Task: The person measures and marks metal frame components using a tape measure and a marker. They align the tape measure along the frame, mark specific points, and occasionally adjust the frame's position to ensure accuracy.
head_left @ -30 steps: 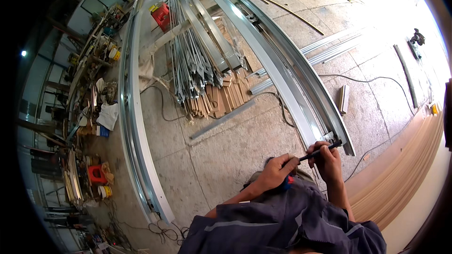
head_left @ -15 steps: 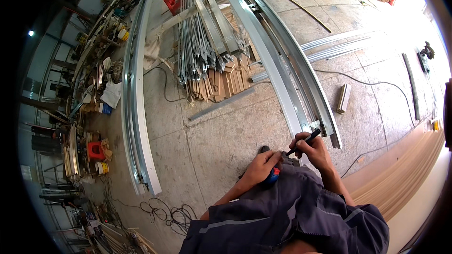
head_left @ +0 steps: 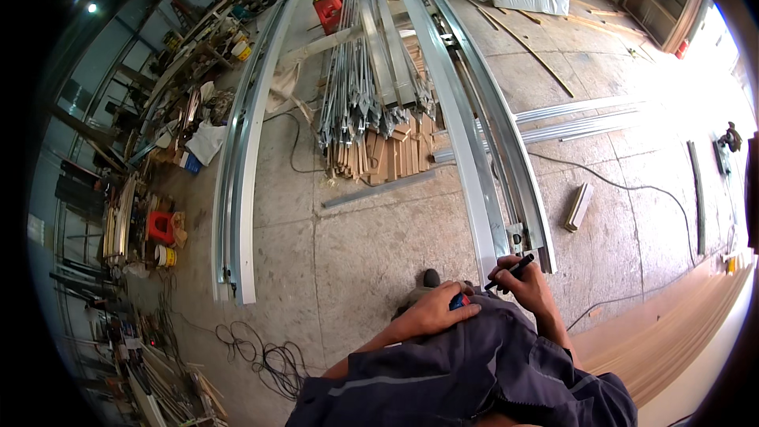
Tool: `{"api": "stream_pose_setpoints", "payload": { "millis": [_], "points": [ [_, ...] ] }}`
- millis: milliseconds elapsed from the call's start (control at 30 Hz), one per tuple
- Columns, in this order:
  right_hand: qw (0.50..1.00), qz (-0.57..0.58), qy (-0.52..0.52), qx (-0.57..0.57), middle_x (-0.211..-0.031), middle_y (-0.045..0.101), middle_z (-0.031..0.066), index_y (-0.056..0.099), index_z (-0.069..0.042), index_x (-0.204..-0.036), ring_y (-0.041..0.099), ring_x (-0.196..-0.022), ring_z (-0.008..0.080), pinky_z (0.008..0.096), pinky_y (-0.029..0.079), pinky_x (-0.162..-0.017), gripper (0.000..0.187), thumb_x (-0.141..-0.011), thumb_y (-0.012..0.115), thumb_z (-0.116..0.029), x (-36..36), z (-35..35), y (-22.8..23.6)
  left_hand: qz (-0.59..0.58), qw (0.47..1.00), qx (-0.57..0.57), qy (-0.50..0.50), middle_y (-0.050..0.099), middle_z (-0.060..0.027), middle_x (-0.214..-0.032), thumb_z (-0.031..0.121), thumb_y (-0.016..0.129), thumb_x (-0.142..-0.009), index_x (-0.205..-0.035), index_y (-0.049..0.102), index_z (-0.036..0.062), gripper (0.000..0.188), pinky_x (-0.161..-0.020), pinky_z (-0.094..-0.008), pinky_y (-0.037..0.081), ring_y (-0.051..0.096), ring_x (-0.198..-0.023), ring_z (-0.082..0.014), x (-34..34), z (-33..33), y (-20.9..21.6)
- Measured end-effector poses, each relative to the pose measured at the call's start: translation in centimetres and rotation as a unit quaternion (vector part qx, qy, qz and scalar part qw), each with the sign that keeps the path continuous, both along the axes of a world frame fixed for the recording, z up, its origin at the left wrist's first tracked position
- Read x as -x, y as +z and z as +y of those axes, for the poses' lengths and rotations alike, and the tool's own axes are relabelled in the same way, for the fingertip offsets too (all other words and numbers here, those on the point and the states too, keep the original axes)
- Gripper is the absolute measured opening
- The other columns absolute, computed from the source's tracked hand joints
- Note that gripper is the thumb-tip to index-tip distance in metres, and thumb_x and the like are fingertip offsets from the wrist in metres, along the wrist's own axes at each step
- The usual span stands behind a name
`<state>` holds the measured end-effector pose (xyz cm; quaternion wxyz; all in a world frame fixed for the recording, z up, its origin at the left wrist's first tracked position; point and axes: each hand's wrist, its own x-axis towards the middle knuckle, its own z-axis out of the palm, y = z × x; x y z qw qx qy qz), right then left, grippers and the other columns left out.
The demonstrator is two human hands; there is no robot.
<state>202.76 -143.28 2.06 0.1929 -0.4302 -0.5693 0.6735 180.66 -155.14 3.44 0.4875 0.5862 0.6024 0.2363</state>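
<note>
In my right hand (head_left: pixel 523 283) is a black marker pen (head_left: pixel 522 264), pinched with its tip pointing down and to the left. That hand is at the near end of the right-hand metal channel rail (head_left: pixel 466 190). My left hand (head_left: pixel 436 308) is wrapped round a small blue and red tape measure (head_left: pixel 458 300), close against my dark work clothes. Only part of the tape measure shows between the fingers. No drawn-out blade can be made out. The left-hand rail (head_left: pixel 249 190) runs parallel, well away from both hands.
Between the rails lie a bundle of metal rods (head_left: pixel 356 95), wooden blocks (head_left: pixel 395 150) and a flat metal bar (head_left: pixel 379 188). A coiled black cable (head_left: pixel 273 360) is on the floor at left. Wooden boards (head_left: pixel 672 332) are stacked at right, near a short block (head_left: pixel 579 207).
My left hand has shifted left and down with the tape measure, away from the rail end. My right hand has lowered slightly, still gripping the marker. The view has tilted up.
</note>
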Motion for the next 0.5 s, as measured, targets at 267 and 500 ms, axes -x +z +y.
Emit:
{"api": "stream_pose_setpoints", "payload": {
  "millis": [267, 500],
  "points": [
    [0.999, -0.001, 0.031, 0.015, -0.094, 0.074, 0.0118, 0.063, 0.009, -0.113, 0.068, -0.077, 0.0158, 0.0311, 0.055, -0.066, 0.028, -0.092, 0.064, -0.011, 1.1, -0.8, 0.2, -0.05, 0.995, -0.051, 0.073, 0.064, -0.0186, -0.104, 0.034, 0.069, -0.095, -0.113, 0.068, 0.0012, 0.037, -0.092, -0.0402, 0.048, 0.063, -0.102, -0.0342, 0.3, -1.0, 0.9],
    [0.994, -0.01, 0.107, -0.003, -0.096, 0.076, 0.0125, 0.063, 0.01, -0.115, 0.07, -0.087, 0.0168, 0.0314, 0.055, -0.078, 0.033, -0.093, 0.064, -0.013, 4.2, -1.5, 0.6, -0.077, 0.989, -0.052, 0.117, 0.066, -0.0182, -0.102, 0.028, 0.069, -0.096, -0.107, 0.068, -0.0007, 0.031, -0.089, -0.0382, 0.049, 0.065, -0.098, -0.0303, 2.0, -3.3, 0.8]
  ]
}}
